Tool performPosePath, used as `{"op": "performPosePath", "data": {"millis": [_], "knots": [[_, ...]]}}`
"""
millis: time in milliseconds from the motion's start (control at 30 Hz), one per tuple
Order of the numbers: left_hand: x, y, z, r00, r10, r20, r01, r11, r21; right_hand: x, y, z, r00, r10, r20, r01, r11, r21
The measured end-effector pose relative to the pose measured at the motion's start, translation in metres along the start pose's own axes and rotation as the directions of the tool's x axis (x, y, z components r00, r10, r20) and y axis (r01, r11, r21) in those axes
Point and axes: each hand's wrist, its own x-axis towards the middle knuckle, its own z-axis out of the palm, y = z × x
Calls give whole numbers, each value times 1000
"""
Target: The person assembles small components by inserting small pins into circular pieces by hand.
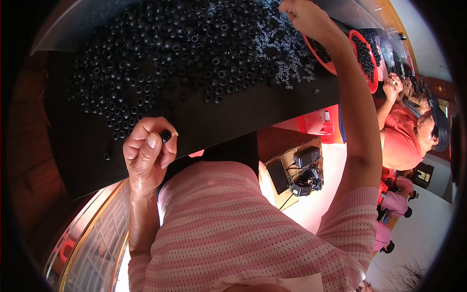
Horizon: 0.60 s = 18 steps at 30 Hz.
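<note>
My left hand [147, 148] is closed at the near edge of the black table [189, 124]. A small black hollow bead-like piece [166, 136] sits between its thumb and fingers, open end showing. Many similar black pieces [180, 46] lie spread across the table beyond it. My right arm stretches far to the upper right, and my right hand [307, 18] is over a heap of small metal coil springs [287, 53]. Its fingertips are pinched together at the top of the view; whatever is between them cannot be made out.
Two red containers [372, 89] holding dark pieces stand to the right. A cardboard box [282, 194] with black adapters and cables [307, 177] is below the table. At the right, a person in an orange-red top [401, 141] works with both hands raised; several others sit farther off.
</note>
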Motion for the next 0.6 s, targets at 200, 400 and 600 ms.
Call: {"op": "performPosePath", "data": {"millis": [200, 400, 600], "knots": [[0, 0, 0, 1000, 6, 3, -6, 1000, 9, 9, 9, 11, 992, -76, 96, 85, 992, -96], [-1, -1, -1, 1000, 8, -11, -8, 1000, 13, 7, -8, -5, 988, 18, 153, -6, 997, -78], [-1, 0, 0, 1000, 2, -2, -2, 1000, 10, -2, -11, -1, 990, -125, 59, 116, 983, 139]]}}
